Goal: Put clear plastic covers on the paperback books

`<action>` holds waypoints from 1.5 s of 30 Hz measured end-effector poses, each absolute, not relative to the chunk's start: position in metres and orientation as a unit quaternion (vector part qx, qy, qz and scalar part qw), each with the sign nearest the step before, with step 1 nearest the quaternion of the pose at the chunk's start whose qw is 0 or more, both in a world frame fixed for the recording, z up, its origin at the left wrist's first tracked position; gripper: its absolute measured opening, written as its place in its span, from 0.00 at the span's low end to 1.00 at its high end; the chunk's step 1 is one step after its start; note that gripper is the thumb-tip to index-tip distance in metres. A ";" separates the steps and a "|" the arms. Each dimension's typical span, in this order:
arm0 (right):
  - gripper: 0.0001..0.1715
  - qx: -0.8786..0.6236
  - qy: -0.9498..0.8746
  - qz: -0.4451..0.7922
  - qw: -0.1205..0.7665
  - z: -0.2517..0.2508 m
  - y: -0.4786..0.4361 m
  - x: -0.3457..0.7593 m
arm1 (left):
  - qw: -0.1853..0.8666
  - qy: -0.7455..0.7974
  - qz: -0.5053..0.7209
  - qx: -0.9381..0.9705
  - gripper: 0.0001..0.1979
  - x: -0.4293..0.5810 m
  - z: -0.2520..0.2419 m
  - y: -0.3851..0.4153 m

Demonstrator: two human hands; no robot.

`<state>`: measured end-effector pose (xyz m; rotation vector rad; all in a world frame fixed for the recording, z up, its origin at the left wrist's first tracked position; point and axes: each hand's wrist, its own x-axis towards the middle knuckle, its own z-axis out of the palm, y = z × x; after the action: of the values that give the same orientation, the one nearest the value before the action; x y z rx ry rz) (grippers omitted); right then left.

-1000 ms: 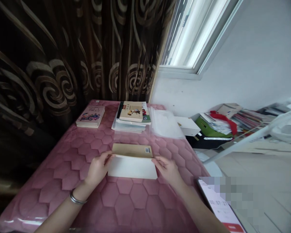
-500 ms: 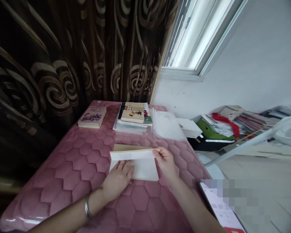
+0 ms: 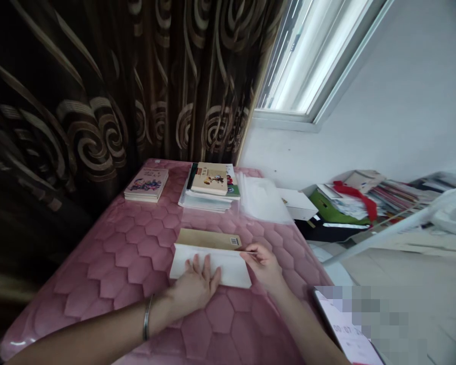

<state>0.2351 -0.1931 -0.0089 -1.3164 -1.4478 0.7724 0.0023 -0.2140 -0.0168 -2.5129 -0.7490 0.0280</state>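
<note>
A book (image 3: pixel 205 238) lies on the pink surface in front of me, its tan cover with a barcode showing on the far side. A white sheet or inside page (image 3: pixel 228 274) of it spreads toward me. My left hand (image 3: pixel 197 284) rests on this white part with its fingers spread flat; a silver bangle is on the wrist. At the book's right edge, my right hand (image 3: pixel 264 263) is closed in a pinch on a thin edge of the book. Whether that edge is paper or a clear cover, I cannot tell.
Farther back are a small pile of books (image 3: pixel 146 185), a taller stack of books (image 3: pixel 211 182) and clear plastic sleeves (image 3: pixel 264 200). A phone (image 3: pixel 345 324) showing a timer is at lower right. Papers and a green bag (image 3: pixel 330 208) lie beyond the right edge.
The raised thin edge has been lowered toward me, so more of the tan cover and its barcode shows. My left hand's fingers have spread, and my right hand has moved slightly down and right.
</note>
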 end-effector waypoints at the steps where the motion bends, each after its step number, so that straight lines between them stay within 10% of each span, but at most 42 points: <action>1: 0.16 -0.533 -0.608 0.325 0.490 -0.010 -0.197 0.236 | 0.262 -0.273 0.007 -0.926 0.23 0.000 -0.017 -0.218; 12: 0.11 -0.521 -0.653 0.357 0.418 -0.014 -0.246 0.239 | 0.221 -0.300 -0.122 -0.920 0.17 -0.011 -0.029 -0.275; 19: 0.17 -0.569 -0.582 0.304 0.495 -0.004 -0.237 0.223 | 0.079 -0.414 -0.431 -0.798 0.03 -0.061 0.015 -0.255; 23: 0.17 -0.572 -0.559 0.269 0.537 0.000 -0.223 0.214 | -0.198 -0.536 -0.489 -0.659 0.22 -0.069 0.022 -0.219; 27: 0.20 -0.579 -0.617 0.088 0.525 0.017 -0.213 0.204 | -0.456 -0.526 -0.427 -0.577 0.19 -0.057 0.012 -0.194; 36: 0.27 -0.462 -0.865 -0.060 0.186 0.039 -0.192 0.121 | -0.410 -0.559 -0.424 -0.583 0.12 -0.048 0.001 -0.158; 45: 0.26 -0.530 -0.829 -0.053 0.168 0.000 -0.185 0.114 | -0.362 -0.671 -0.382 -0.522 0.03 -0.055 -0.001 -0.085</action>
<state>0.1145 -0.1847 0.0000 -1.5082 -2.3587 -0.1504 -0.0545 -0.0845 -0.0007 -2.1755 -2.7939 -1.5925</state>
